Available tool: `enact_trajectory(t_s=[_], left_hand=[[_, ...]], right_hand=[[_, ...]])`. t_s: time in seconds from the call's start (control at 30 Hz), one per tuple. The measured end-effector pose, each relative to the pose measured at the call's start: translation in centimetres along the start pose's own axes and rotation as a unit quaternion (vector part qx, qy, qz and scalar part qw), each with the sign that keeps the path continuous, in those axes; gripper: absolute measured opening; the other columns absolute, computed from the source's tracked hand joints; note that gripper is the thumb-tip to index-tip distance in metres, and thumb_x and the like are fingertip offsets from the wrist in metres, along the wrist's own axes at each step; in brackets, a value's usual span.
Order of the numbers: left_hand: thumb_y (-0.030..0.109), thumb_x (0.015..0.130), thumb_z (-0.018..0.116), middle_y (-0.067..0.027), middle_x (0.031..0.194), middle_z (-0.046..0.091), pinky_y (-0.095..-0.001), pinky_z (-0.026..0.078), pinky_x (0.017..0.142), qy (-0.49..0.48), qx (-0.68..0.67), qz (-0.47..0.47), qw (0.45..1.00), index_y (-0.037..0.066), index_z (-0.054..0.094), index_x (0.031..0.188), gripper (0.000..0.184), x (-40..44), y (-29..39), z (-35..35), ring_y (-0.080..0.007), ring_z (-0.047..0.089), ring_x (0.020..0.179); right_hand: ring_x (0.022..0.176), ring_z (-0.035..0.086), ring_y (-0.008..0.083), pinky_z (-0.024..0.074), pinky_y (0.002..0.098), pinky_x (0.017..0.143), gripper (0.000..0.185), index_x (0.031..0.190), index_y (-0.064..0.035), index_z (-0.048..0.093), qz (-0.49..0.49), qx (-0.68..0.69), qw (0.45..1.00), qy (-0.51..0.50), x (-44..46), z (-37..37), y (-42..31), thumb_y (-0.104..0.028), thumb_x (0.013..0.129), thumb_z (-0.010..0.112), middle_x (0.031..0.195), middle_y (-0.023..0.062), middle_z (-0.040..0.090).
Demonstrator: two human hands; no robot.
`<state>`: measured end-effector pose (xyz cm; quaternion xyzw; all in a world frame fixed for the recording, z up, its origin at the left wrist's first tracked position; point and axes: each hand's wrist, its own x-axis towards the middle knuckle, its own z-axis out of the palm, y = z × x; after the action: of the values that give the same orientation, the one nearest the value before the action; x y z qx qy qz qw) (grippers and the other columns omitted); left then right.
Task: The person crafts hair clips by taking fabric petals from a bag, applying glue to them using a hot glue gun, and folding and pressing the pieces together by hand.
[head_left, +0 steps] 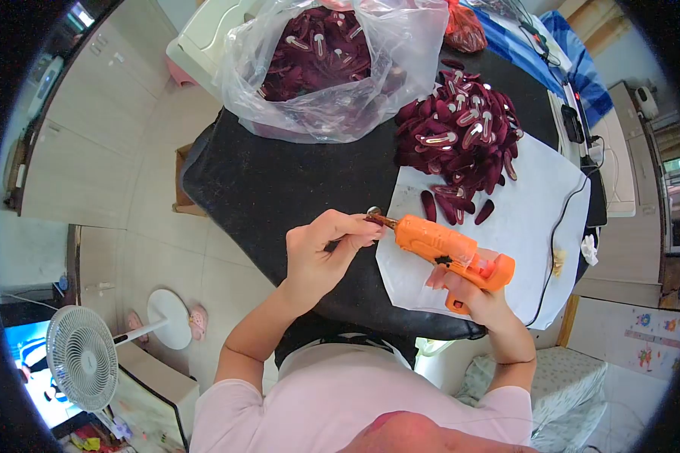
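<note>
The left fingers [349, 223] pinch a small dark piece [373, 217] at the nozzle of an orange glue gun [438, 240], gripped by the right hand [468, 293]. Both forearms cross the near edge of the black tabletop [287, 181], which stretches bare toward the plastic bag [321, 121]; maroon clips [461, 128] (some loose) crowd the white sheet's [517, 260] far end.

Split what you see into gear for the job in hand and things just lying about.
For the job, apparently: orange glue gun; burgundy hair clips; clear plastic bag of clips; white sheet.

Just about: white pedestal fan; pink slippers; crumpled white scrap.
</note>
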<state>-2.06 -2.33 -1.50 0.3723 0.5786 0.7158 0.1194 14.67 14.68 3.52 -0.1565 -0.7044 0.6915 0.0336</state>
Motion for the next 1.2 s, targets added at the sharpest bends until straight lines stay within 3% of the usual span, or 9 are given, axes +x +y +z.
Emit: enact_trajectory(t_s=[0.07,0.67,1.2], left_hand=[[-0.003,0.085,0.062,-0.0106,0.091,0.070,-0.0222,0.055,0.070,0.000,-0.004,-0.005,1.000,-0.001,0.065,0.094,0.009,-0.04,0.00,0.00,-0.0137,0.069,0.080],[-0.001,0.088,0.060,-0.0133,0.093,0.069,-0.0241,0.057,0.071,-0.008,-0.028,-0.004,1.000,-0.003,0.063,0.094,0.007,0.06,0.05,0.03,-0.0156,0.069,0.082],[-0.002,0.087,0.061,-0.0131,0.091,0.069,-0.0243,0.056,0.072,-0.008,-0.024,-0.014,1.000,-0.003,0.063,0.094,0.007,-0.05,0.12,0.00,-0.0160,0.069,0.082]], right_hand=[[0.073,0.064,0.0186,0.0512,0.0305,0.066,0.032,0.107,0.0068,0.058,0.043,-0.005,0.999,-0.011,-0.15,-0.36,-0.19,-0.012,0.081,0.057,0.079,0.0118,0.065],[0.070,0.062,0.0157,0.0483,0.0285,0.061,0.035,0.108,0.0051,0.059,0.042,-0.004,0.999,-0.001,-0.13,-0.34,-0.49,-0.019,0.082,0.058,0.078,0.0108,0.066],[0.069,0.062,0.0157,0.0483,0.0283,0.060,0.024,0.095,0.0038,0.061,0.039,0.002,0.999,0.002,-0.05,-0.24,-0.58,-0.016,0.082,0.057,0.078,0.0111,0.066]])
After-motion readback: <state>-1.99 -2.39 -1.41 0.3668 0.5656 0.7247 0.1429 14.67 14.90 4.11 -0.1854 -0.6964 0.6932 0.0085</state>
